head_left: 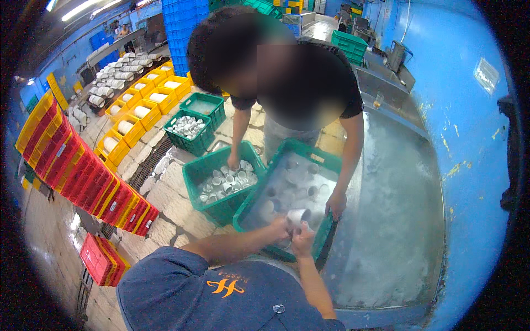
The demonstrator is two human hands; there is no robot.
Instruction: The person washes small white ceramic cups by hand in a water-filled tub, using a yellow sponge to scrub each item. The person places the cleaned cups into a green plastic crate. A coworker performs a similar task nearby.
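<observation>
Over the near end of a green crate (238, 216), my left hand (279, 228) and my right hand (303, 240) come together at a white cup (298, 215). Both are closed, fingers bent around its near side; a small white piece shows by my right fingers, too unclear to name. Several white cups lie in cloudy water inside this crate. Across from me a co-worker's hand (336, 204) rests at the crate's right rim, and their other hand (234, 161) reaches into a second green crate (191, 179) heaped with white cups.
A metal tank (392, 220) of cloudy water runs along the right, beside a blue wall (464, 121). Leaning stacks of red and yellow crates (91, 171) stand at left. Yellow crates (132, 129) with white pieces and a small green crate (207, 140) sit further back.
</observation>
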